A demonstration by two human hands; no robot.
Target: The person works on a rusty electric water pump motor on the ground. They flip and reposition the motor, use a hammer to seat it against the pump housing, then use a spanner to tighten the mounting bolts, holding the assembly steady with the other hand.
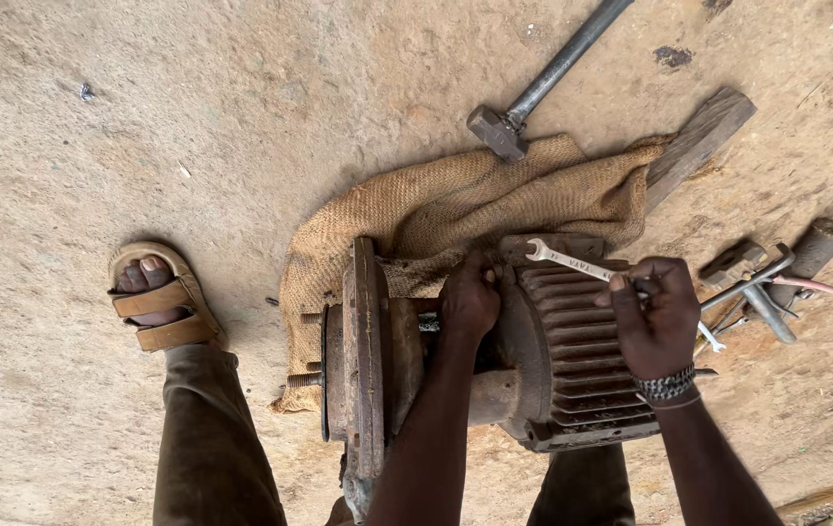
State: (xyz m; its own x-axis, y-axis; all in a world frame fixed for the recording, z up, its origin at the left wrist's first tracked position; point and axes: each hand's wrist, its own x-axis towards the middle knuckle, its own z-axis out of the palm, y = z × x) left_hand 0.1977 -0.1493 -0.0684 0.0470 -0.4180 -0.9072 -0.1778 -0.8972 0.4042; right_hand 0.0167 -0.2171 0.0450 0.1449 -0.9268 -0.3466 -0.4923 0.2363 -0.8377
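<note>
A rusty electric motor [572, 380] with a ribbed housing lies on its side on a burlap sack [455, 205]. Its round end flange [368, 360] stands at the left. My left hand [468, 300] reaches into the gap between flange and housing, fingers closed around something hidden there. My right hand [655, 314] rests above the ribbed housing and grips a silver open-ended wrench [572, 263], whose jaw points toward the motor's upper edge.
A sledgehammer [523, 107] lies beyond the sack, beside a wooden plank [699, 141]. Several tools, including a hammer [762, 282], are piled at the right. My sandalled foot [153, 297] and trouser leg [212, 438] are at the left on the dirt ground.
</note>
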